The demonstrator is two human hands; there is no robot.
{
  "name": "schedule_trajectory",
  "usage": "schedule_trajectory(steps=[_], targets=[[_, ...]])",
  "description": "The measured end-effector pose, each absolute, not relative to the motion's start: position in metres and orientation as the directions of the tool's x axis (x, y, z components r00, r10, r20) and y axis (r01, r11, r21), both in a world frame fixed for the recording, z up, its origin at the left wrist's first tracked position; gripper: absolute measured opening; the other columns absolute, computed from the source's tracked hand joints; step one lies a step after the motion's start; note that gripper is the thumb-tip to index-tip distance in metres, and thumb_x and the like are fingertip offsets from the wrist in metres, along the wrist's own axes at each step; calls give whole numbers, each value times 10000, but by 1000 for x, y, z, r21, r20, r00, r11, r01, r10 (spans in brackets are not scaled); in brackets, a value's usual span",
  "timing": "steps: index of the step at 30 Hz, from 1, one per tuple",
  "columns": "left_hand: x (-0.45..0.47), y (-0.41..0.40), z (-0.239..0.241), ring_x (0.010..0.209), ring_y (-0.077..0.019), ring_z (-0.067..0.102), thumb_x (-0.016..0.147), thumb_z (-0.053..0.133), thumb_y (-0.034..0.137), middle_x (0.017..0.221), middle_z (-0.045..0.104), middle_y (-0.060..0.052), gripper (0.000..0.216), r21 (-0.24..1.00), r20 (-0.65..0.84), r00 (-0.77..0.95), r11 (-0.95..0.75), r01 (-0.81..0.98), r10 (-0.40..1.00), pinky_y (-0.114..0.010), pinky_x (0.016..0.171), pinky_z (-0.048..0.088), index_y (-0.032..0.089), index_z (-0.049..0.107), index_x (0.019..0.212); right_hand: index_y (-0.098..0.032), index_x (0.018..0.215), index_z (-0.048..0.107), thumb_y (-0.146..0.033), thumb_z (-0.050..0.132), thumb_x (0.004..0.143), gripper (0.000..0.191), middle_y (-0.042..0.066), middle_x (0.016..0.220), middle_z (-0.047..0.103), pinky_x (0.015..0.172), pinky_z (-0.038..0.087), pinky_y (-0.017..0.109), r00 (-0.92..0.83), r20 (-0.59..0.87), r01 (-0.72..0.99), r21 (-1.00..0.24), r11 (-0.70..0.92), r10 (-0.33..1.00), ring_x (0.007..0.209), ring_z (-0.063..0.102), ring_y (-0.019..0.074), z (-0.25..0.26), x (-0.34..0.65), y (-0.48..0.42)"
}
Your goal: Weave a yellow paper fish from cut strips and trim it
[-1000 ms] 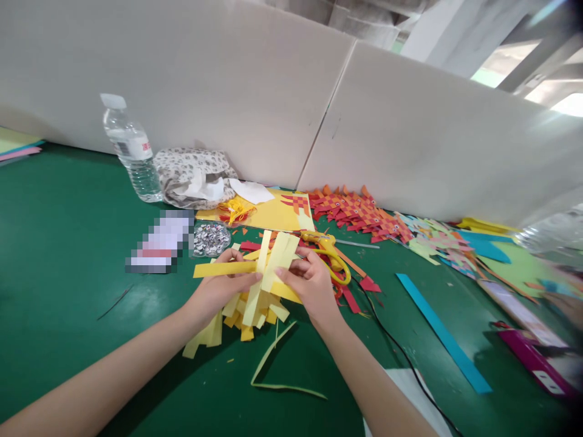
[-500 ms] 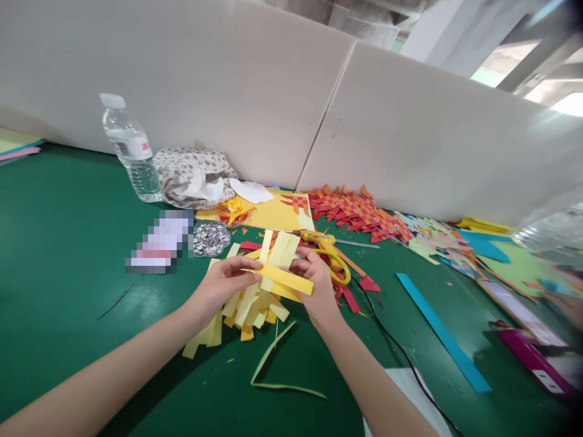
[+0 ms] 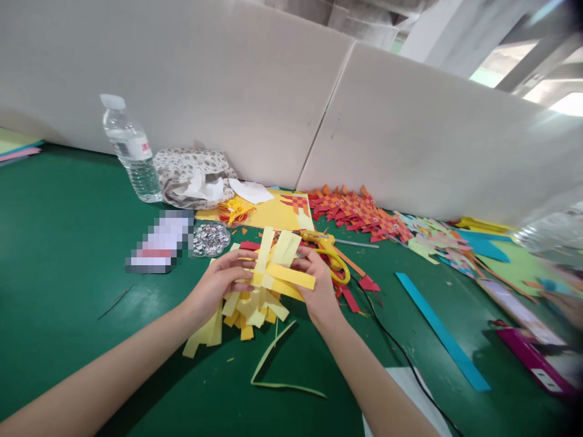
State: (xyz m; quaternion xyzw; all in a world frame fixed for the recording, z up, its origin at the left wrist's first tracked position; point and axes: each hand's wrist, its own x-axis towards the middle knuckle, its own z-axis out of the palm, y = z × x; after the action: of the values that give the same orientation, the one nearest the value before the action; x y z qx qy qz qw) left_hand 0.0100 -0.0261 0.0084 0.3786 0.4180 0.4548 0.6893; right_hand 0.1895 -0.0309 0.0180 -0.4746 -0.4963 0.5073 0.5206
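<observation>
Yellow paper strips [image 3: 268, 273] — pinched between left fingers [image 3: 237, 267] and right fingers [image 3: 303, 262] — crossing mid-air.

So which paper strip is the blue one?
The long blue strip lying flat on the green table, to the right of both hands. The strips held in the hands are yellow, and those by the scissors are red.

Hands: two, left hand [image 3: 214, 290] and right hand [image 3: 316, 285]. Yellow paper strips [image 3: 266, 276] between the fingers: many, overlapping, not countable. Water bottle [image 3: 130, 149]: one. Yellow scissors [image 3: 330, 249] just beyond the right fingers: one pair. Dish of googly eyes [image 3: 210, 238] beyond the left fingers: one. Blue strip [image 3: 441, 331] right of the fingers: one. Woven paper fish [image 3: 359, 212]: a heap, uncounted.
</observation>
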Motion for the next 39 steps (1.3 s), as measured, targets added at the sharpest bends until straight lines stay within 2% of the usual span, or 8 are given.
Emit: schedule_trajectory(steps=[5,10,15,20,25,33,36,39], targets=[[13,-27,9,784,-154,620,596,757,223,889,653,-20,479,924,-249,263,310,-224,932,-252,633,519,234,564,1035,-215,1005,479,-348,784,536,574,13,751,683,577,494,273,-69,47,-73,-996,42,997,654,657,187,16,191,-30],[15,-29,8,774,-143,639,630,748,267,893,695,-40,419,936,-277,373,337,-105,886,-231,637,506,206,589,1013,-210,968,492,-327,771,555,512,-7,698,672,572,495,276,-102,-3,-86,-996,-12,995,613,650,181,15,188,-29],[16,-29,7,796,-149,653,651,728,276,940,712,-44,391,937,-295,403,344,-53,866,-239,666,509,214,628,1024,-202,953,512,-275,784,540,501,-8,703,669,604,491,278,-125,-60,-53,-996,-67,990,625,635,167,16,185,-30],[16,-29,6,765,-157,660,643,729,270,919,722,-49,349,947,-281,390,319,-36,877,-248,654,505,214,662,980,-203,882,556,-280,771,574,383,-4,740,637,619,468,254,26,50,61,-997,49,998,678,602,144,17,186,-31],[15,-29,8,804,-161,657,656,724,286,934,720,-47,372,937,-316,415,348,-2,853,-244,674,506,195,641,1007,-195,816,595,-270,779,560,324,-20,685,618,592,462,242,79,67,32,-997,65,995,602,565,113,18,187,-30],[15,-29,7,810,-134,646,694,715,290,1011,694,-49,410,909,-324,424,402,-106,845,-213,651,524,201,597,1076,-198,765,633,-243,762,585,226,2,754,678,654,507,267,74,70,-42,-996,73,995,684,633,145,16,186,-30],[15,-30,9,766,-105,640,696,721,272,1004,687,-38,397,883,-332,409,432,-181,850,-177,623,526,199,603,1068,-206,737,630,-200,737,619,160,3,741,690,680,517,288,68,140,-45,-989,143,988,704,651,160,16,186,-32],[15,-30,10,685,-65,620,695,728,225,974,673,-16,342,848,-349,379,461,-262,857,-145,603,531,187,622,1018,-215,756,632,-170,670,703,79,31,896,695,796,507,335,28,285,-23,-958,286,958,878,647,184,17,186,-34]])
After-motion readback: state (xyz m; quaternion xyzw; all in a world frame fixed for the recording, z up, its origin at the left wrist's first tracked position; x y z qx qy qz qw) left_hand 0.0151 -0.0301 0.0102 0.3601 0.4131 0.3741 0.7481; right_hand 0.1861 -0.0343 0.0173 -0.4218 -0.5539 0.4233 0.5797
